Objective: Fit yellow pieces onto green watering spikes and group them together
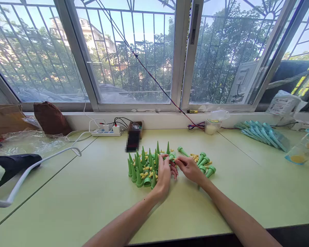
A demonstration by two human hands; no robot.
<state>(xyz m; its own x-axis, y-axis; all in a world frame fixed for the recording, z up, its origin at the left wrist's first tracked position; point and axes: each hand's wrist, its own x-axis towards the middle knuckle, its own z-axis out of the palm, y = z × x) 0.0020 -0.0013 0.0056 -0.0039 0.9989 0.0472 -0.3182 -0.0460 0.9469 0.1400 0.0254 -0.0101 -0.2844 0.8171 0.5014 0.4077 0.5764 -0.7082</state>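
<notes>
My left hand [165,171] and my right hand [189,168] meet at the middle of the pale green table [92,192]. Both are pinched together on one small green cone-shaped plastic piece [172,157] held between them. Left of my left hand stands a cluster of several upright green cones [142,164], mixed with small yellow bits. To the right of my right hand lie several green pieces on their sides [205,164], beside a small heap of yellow parts [195,157].
A white power strip [106,131] with cables and a small dark box [134,137] sit by the window sill. A plastic cup [211,126], teal bagged items [262,134], a brown bag [50,118] and a black-and-white tool [14,164] lie around the edges.
</notes>
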